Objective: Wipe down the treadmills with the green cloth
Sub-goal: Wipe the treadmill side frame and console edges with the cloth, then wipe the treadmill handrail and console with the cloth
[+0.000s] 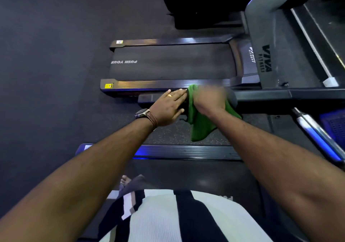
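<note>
The green cloth (pixel 199 127) is draped over the black handrail (pixel 270 96) of the treadmill I stand on, and its loose end hangs down below the rail. My right hand (pixel 209 99) holds the cloth against the rail from above and is blurred by motion. My left hand (pixel 168 107), with a ring and a wristwatch, lies flat with straight fingers on the rail's free end, its fingertips touching the cloth's left edge. Beyond the rail lies a second treadmill (pixel 168 62) with "PUSH YOUR" printed on its belt.
My treadmill's side rail (pixel 186 152) runs across below the hands, lit blue. The grey VIVA FITNESS upright (pixel 267 58) and console frame stand at right. Dark rubber floor (pixel 46 73) fills the left. A silver-blue bar (pixel 317 135) slants at lower right.
</note>
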Available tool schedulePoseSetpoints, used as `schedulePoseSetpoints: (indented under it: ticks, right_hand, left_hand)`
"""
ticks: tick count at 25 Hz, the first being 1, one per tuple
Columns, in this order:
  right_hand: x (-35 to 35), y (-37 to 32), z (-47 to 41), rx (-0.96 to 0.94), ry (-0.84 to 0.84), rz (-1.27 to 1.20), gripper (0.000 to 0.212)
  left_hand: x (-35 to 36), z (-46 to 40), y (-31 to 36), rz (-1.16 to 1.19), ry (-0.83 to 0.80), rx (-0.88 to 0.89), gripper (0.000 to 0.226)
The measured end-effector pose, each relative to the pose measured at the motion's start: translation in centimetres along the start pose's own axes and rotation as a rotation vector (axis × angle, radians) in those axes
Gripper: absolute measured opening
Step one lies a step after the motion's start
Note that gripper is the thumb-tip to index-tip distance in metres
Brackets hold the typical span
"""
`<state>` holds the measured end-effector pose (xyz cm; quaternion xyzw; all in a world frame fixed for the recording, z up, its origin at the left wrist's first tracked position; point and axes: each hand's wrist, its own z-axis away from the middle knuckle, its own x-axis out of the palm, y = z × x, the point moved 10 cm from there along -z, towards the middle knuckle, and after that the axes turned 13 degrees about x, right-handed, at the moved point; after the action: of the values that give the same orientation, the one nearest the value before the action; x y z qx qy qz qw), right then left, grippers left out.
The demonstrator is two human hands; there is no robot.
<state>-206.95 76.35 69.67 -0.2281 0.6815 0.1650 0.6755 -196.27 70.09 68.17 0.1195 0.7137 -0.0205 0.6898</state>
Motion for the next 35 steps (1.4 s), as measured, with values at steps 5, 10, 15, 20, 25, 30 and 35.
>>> schedulePoseSetpoints:
  ticks: [5, 10, 15, 20, 25, 30, 35]
  right_hand:
    - [0.6, -9.3, 0.3, 0.092, -0.028, -0.014, 0.043]
    - [1.4, -18.9, 1.1, 0.235, -0.146, -0.082, 0.042]
    - [-0.6, -24.6, -3.2, 0.338, -0.11, -0.301, 0.049]
    - [-4.4, -26.2, -10.0, 0.216, 0.197, -0.329, 0.043]
    - [-6.4, -27.3, -16.8, 0.158, 0.5, -0.246, 0.037]
    - [-6.0, -26.3, -24.4, 0.165, 0.505, -0.198, 0.036]
    - [-6.8, -24.8, -31.1, 0.219, 0.528, -0.215, 0.034]
  left_hand:
    - [-2.0, 5.8, -6.3, -0.001, 0.123, 0.146, 0.057]
    - [-2.5, 11.4, -13.3, 0.101, 0.114, 0.182, 0.057]
    - [-5.7, 15.0, -22.5, 0.079, 0.261, 0.082, 0.054]
    - [-7.9, 14.0, -30.8, 0.038, 0.352, -0.028, 0.053]
    - [-7.9, 9.5, -39.0, 0.016, 0.279, 0.013, 0.056]
    - [-8.5, 2.4, -46.3, 0.006, 0.228, 0.081, 0.055]
    - [-10.5, -4.6, -51.5, 0.032, 0.278, 0.143, 0.047]
